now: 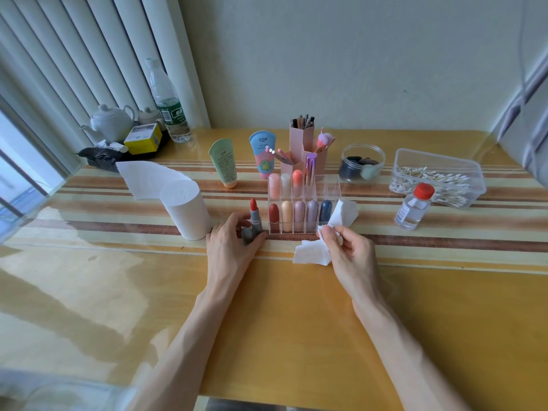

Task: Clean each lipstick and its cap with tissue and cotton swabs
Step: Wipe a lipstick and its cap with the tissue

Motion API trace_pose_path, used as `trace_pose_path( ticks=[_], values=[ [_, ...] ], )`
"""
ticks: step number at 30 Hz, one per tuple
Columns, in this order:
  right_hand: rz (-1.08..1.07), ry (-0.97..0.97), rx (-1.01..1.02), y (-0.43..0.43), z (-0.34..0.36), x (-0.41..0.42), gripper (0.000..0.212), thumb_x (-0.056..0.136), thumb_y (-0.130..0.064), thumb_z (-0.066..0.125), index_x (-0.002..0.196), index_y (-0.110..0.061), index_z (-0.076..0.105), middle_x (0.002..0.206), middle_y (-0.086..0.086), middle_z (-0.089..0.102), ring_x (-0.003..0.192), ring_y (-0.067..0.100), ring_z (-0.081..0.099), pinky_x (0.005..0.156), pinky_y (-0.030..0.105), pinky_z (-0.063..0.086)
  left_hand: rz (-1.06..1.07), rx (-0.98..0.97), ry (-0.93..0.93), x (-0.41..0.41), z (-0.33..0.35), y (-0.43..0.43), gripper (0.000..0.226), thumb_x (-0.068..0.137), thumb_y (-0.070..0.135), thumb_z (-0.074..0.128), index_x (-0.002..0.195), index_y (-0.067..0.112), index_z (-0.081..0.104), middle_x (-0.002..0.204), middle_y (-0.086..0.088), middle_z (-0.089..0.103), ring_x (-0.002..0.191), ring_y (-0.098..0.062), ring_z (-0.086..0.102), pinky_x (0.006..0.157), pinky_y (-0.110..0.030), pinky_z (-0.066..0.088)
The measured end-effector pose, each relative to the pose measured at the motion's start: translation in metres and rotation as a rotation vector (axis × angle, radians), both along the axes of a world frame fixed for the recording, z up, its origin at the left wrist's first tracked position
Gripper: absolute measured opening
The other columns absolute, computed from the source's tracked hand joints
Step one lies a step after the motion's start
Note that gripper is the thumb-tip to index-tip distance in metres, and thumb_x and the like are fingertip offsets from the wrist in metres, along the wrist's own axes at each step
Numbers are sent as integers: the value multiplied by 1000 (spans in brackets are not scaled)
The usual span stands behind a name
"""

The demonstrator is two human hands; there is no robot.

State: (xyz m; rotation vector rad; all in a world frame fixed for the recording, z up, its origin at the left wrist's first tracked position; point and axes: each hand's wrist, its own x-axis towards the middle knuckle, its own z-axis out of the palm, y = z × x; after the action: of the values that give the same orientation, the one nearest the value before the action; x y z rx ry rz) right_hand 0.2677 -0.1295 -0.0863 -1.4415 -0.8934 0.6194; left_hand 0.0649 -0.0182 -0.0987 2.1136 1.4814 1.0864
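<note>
While gripping the open lipstick (253, 216) low on its grey barrel with curled fingers of left hand (234, 237), easy to knock the bare red bullet sideways: soft, would smear or snap. Standing upright on table (281, 321), just left of clear organizer (327, 186). Looks like grey cap (246, 235) tucked under the same fingers; mostly hidden, cannot say for sure. If so, could roll away once let go. Pinching crumpled tissue (311, 255) in right hand (348, 247), thumb and fingers closed on it, with one corner sticking up close to the organizer's front row. Could snag one of the capped lipsticks (287, 216) there and drag it over. Could also gouge or lint the bullet by pressing dry paper too hard. Further back on the left, tissue roll (185, 213) with loose tail, just beside left hand; easy to bump. Further back on the right, red-capped bottle (413, 207) in front of cotton swab tub (439, 173): could topple it when reaching over for swabs.
</note>
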Motion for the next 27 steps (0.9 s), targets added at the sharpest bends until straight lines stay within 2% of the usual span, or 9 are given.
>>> trace_pose_path(
  ticks=[4,8,10,13,15,17,20,24,27],
  values=[
    [10,-15,8,0,1,-1,30,102,-31,69,84,-7,75,65,-1,52,68,15,49,66,35,38,31,-5,-24,-6,4,-7,53,76,41,91,120,23,68,110,9,70,98,-17,63,85,-41,54],
    [18,-61,12,1,-1,-3,25,102,-30,69,84,-15,78,64,-4,58,67,14,54,64,34,42,37,43,17,-14,4,-16,31,84,34,86,109,22,72,103,7,71,92,-19,64,82,-45,55],
    [29,-117,18,2,0,-4,25,103,-30,67,85,-16,78,61,-9,56,64,11,53,61,29,42,54,43,-15,-17,9,-22,20,86,32,85,102,24,75,95,9,70,84,-15,60,75,-40,54],
    [47,-193,34,0,1,-7,24,104,-24,65,90,-11,80,61,-23,60,62,-1,57,59,12,38,-19,-139,-309,-20,24,-32,15,86,31,86,97,24,78,83,6,73,70,-12,59,65,-24,49],
    [69,-222,83,-1,3,-9,21,103,-22,66,95,-10,81,69,-28,64,71,-3,63,64,9,42,-194,-336,-544,-21,33,-40,19,88,29,82,102,17,78,82,-2,76,63,-16,59,63,-26,51],
    [100,-252,135,0,5,-12,16,101,-23,69,101,-16,83,81,-20,68,79,5,68,68,14,48,-299,-434,-613,-19,34,-45,28,88,30,79,108,11,75,86,-12,76,64,-22,59,64,-34,53],
    [121,-275,191,-2,5,-17,14,97,-23,76,107,-18,83,89,-7,73,82,18,70,71,34,58,-371,-508,-633,-13,34,-49,30,88,26,78,110,7,72,91,-18,76,64,-27,59,64,-34,54],
    [64,-91,224,-8,12,-23,12,88,-24,86,92,-18,76,81,-2,77,76,22,75,67,35,61,-423,-552,-638,-4,35,-52,33,86,25,78,110,4,70,92,-20,77,63,-29,60,62,-33,54],
    [57,-58,225,-7,12,-24,14,85,-22,87,86,-16,75,75,-2,77,71,20,76,64,34,61,-452,-555,-618,3,35,-52,31,88,23,76,111,4,69,96,-21,77,71,-29,68,61,-29,58]
  ],
)
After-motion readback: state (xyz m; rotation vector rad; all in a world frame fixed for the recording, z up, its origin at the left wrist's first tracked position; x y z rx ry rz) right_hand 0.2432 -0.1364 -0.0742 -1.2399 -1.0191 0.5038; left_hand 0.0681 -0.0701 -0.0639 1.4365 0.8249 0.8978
